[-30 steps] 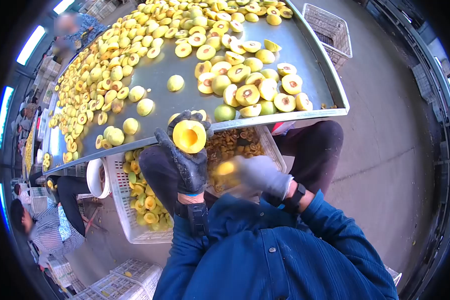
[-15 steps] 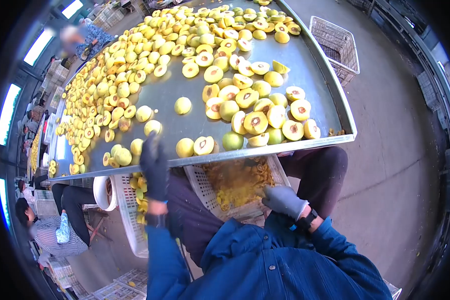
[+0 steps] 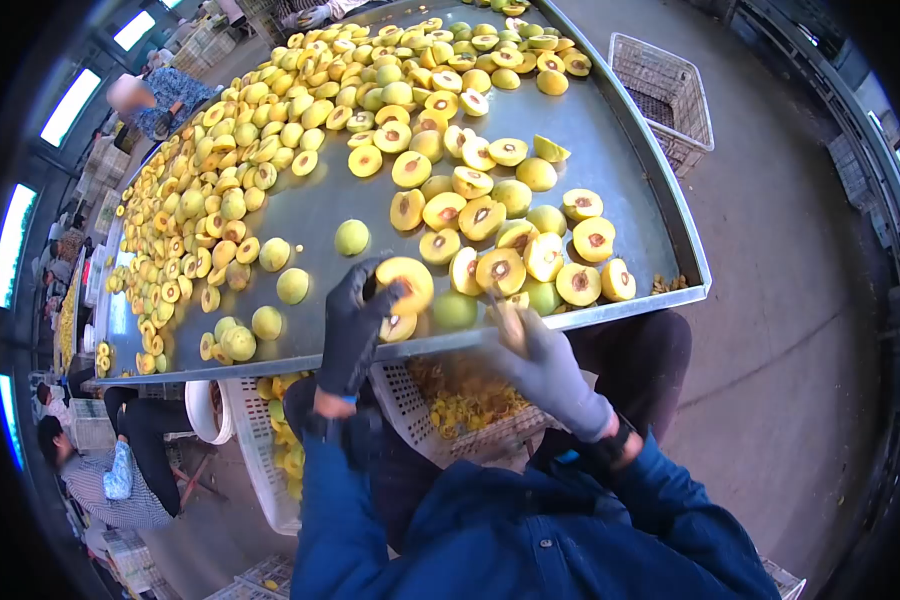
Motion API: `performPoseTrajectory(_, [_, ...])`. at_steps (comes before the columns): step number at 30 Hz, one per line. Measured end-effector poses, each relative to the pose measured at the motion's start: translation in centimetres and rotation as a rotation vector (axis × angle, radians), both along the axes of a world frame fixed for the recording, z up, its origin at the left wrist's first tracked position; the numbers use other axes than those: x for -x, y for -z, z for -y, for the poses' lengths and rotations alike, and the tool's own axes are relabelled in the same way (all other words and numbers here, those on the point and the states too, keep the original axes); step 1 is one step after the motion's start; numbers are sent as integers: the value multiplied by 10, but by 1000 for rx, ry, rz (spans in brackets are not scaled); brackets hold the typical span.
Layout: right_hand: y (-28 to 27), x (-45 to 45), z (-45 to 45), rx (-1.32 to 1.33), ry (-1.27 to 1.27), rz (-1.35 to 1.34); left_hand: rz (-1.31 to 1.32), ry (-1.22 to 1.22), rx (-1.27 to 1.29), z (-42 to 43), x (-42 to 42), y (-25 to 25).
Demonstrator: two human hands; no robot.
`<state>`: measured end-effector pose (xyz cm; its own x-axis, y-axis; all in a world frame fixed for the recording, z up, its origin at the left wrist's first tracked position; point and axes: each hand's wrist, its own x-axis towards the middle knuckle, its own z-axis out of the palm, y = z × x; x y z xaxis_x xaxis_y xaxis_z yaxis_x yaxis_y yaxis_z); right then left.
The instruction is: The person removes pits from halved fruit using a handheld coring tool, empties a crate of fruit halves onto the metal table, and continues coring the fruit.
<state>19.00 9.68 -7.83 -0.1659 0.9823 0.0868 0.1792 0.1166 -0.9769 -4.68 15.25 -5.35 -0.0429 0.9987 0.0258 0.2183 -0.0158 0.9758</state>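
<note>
My left hand, in a black glove, grips a halved yellow peach above the near edge of the metal table. Its cut face is turned up. Another peach half lies just under it. My right hand, in a grey glove, is closed around a small tan-handled tool, blurred by motion, whose tip I cannot make out. It is over the table's near rim, close to a group of cut peach halves. A whole-looking green-yellow peach rests between the hands.
A heap of peaches covers the table's far and left parts. Between my knees stands a white crate with yellow scraps. Left of it are a crate of peaches and a white bucket. An open crate stands right of the table. Other people sit at left.
My left hand has moved right along the table edge and taken hold of a peach half. My right hand has risen from above the scrap crate to the table rim.
</note>
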Motion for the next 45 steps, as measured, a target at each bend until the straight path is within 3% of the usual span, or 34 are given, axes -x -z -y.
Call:
performPoseTrajectory(1, [-11,14,-4,13,33,-121,-2,-11,12,19,-5,-7])
performPoseTrajectory(2, [-22,23,-4,209,-22,-248,43,8,-17,40,-15,-19])
performPoseTrajectory(3, [-34,32,-2,405,-79,-373,-89,39,-117,56,-17,-15])
performPoseTrajectory(4, [-43,37,1,601,-140,-494,22,-37,-121,75,-29,-25])
performPoseTrajectory(5, [-51,41,8,620,-193,-509,132,-114,-125,90,-42,-36])
performPoseTrajectory(7, [-59,47,25,658,-288,-532,622,-161,-168,97,-55,-23])
performPoseTrajectory(9, [-48,46,40,164,-208,-15,846,-176,-192,102,-56,-20])
performPoseTrajectory(11, [-34,40,52,-458,-119,544,768,-163,-209,103,-54,-22])
performPoseTrajectory(12, [-67,38,58,-126,-198,600,718,-156,-223,105,-53,-24])
performPoseTrajectory(15, [-43,42,66,-459,-58,355,430,-140,-291,114,-60,-37])
performPoseTrajectory(18, [-50,41,73,-470,-75,511,81,-165,-361,119,-65,-51])
performPoseTrajectory(28, [-28,24,73,-554,-236,666,-75,-180,-406,127,-70,-58])
performPoseTrajectory(33, [-47,16,66,-343,-467,816,-195,-230,-407,133,-73,-64])
performPoseTrajectory(34, [-49,15,64,-274,-525,818,-216,-236,-399,133,-72,-65])
performPoseTrajectory(37, [-43,9,63,-454,-401,569,-223,-219,-332,135,-67,-64])
performPoseTrajectory(38, [-43,10,65,-358,-426,376,-367,-198,-351,135,-64,-67])
performPoseTrajectory(40, [-55,13,67,-172,-467,-9,-220,-149,-328,132,-67,-68])
performPoseTrajectory(43, [-97,-6,59,683,-742,-98,-208,-38,-297,126,-59,-69])
performPoseTrajectory(45, [-96,-1,63,688,-643,-264,-40,-139,-216,120,-67,-71])
